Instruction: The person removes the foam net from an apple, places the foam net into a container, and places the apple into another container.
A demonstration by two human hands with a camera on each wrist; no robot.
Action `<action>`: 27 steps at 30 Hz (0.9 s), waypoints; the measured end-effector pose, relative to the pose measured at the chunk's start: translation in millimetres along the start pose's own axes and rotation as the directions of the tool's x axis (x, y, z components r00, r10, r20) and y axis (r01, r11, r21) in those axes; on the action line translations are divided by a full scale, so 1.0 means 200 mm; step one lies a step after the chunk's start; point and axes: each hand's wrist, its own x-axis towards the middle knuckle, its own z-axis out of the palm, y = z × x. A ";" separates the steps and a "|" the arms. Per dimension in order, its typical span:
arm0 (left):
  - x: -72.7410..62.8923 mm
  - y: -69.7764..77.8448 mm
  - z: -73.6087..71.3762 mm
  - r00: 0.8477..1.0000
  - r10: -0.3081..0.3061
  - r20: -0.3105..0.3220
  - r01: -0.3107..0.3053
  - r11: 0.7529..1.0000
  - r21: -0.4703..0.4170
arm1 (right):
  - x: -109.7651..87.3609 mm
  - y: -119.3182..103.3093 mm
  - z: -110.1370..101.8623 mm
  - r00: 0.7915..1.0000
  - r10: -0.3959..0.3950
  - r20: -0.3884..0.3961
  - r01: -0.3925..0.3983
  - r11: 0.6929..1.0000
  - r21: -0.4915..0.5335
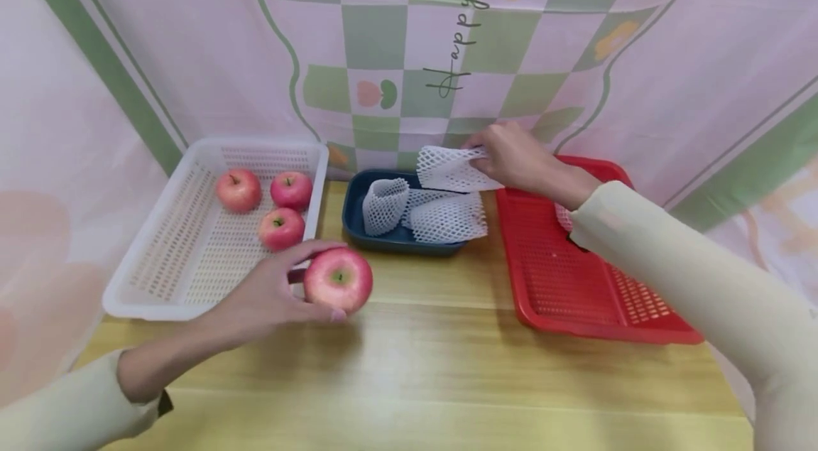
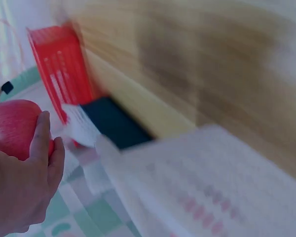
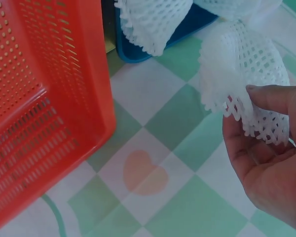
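Note:
My left hand [image 1: 271, 291] holds a red apple [image 1: 339, 279] by its sides over the wooden table, just in front of the white basket; its stem end faces up. In the left wrist view the fingers wrap the apple [image 2: 15, 127]. My right hand [image 1: 514, 158] pinches a white foam net sleeve [image 1: 450, 168] by one end above the dark blue tray [image 1: 399, 246]. The right wrist view shows thumb and fingers on the edge of this foam net [image 3: 246, 74]. More foam nets [image 1: 447, 216] lie in the tray, one standing curled [image 1: 385, 206] at its left.
The white basket [image 1: 121, 295] at left holds three apples [image 1: 281, 229]. A red basket [image 1: 530, 309] stands at right under my right forearm, with a partly hidden netted item [image 1: 564, 216] in it. Behind hangs a checkered cloth [image 1: 377, 32]. Bare wooden table [image 1: 409, 366] lies in front.

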 end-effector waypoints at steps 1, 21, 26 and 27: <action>-0.01 0.00 -0.03 1.000 -0.004 -0.017 0.005 1.000 0.012 | 0.02 0.01 0.01 1.000 0.005 0.009 -0.005 1.000 -0.002; 0.10 -0.11 -0.52 0.959 -0.201 -0.200 0.160 0.966 -0.204 | 0.19 0.09 0.21 0.995 0.028 0.100 -0.033 0.998 0.049; 0.14 -0.15 -0.59 0.937 -0.249 -0.244 0.214 0.963 -0.161 | 0.19 0.07 0.26 0.989 0.053 0.139 -0.062 0.996 0.064; 0.14 -0.16 -0.61 0.935 -0.254 -0.249 0.221 0.963 -0.152 | 0.20 0.07 0.27 0.988 0.052 0.143 -0.062 0.996 0.067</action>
